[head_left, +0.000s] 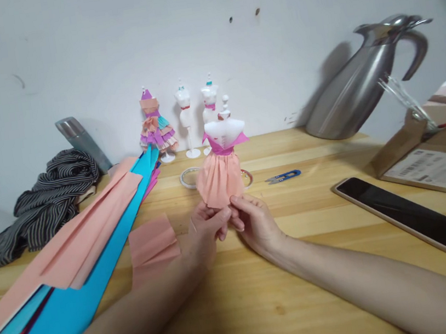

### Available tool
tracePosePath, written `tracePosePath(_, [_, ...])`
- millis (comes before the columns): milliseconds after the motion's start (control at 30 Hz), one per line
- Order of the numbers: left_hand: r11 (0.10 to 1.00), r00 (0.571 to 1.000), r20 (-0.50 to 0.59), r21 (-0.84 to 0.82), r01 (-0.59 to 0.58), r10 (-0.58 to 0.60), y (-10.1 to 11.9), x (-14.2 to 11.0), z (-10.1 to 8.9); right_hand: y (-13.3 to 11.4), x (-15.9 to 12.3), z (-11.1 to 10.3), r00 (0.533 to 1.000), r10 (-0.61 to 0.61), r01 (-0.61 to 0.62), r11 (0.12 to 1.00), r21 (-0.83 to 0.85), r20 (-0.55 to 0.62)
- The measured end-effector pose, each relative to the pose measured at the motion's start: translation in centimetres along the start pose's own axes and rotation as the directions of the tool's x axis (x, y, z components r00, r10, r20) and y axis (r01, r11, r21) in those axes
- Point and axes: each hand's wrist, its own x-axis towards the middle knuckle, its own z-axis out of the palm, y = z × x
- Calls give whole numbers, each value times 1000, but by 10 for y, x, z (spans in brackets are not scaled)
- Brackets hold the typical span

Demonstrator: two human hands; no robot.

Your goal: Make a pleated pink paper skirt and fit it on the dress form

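A small white dress-form mannequin [224, 132] stands upright in front of me, with a purple-pink paper band folded out around its chest and waist. Below the waist hangs a gathered peach paper skirt [221, 177]. My left hand [207, 229] is closed at the skirt's lower front, thumb pointing right. From the other side, my right hand [259, 221] pinches the hem between thumb and fingers. The fingertips of both hands nearly meet under the skirt, which hides the mannequin's stand. A creased peach paper piece [153, 246] lies beside my left forearm.
Peach and blue paper sheets [106, 250] stretch along the left, near a striped cloth [57, 184]. Behind stand a dressed mannequin [154, 124], white mannequins [185, 114] and a tape roll [189, 179]. Rightward are blue thread snips [284, 176], a phone [406, 213], a box [438, 164] and a steel jug [354, 82].
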Motion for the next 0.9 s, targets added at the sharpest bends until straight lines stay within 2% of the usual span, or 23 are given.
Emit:
tracePosePath(100, [998,999,21,48,-36,35,-2,1,0,-1,1,2,1000,5,-5,1000,-16,28])
tracePosePath(267, [998,999,5,37,-46,46,-1,3,1,-3,1,4,999,-1,4,998,-63,40])
tracePosePath(467, [1000,997,-71,23,-12,14,3,4,1,-2,0,3,995,-69,62,993,-100,-67])
tracePosePath(600, [998,995,-97,43,38,-34,3,5,1,-13,2,2,965,-199,177,975,-136,-170])
tracePosePath(733, [994,992,-75,26,106,-103,4,2,3,-39,10,0,881,-416,365,900,-237,-224])
tracePosePath(833, [983,984,-31,42,176,-175,2,0,4,-62,21,2,820,-550,485,814,-321,-155])
tracePosePath(867, [979,980,-23,48,200,-199,1,0,4,-69,25,4,804,-590,527,762,-376,-68])
tracePosePath(900, [974,975,-17,49,220,-220,-1,-1,4,-75,30,6,815,-580,534,736,-417,20])
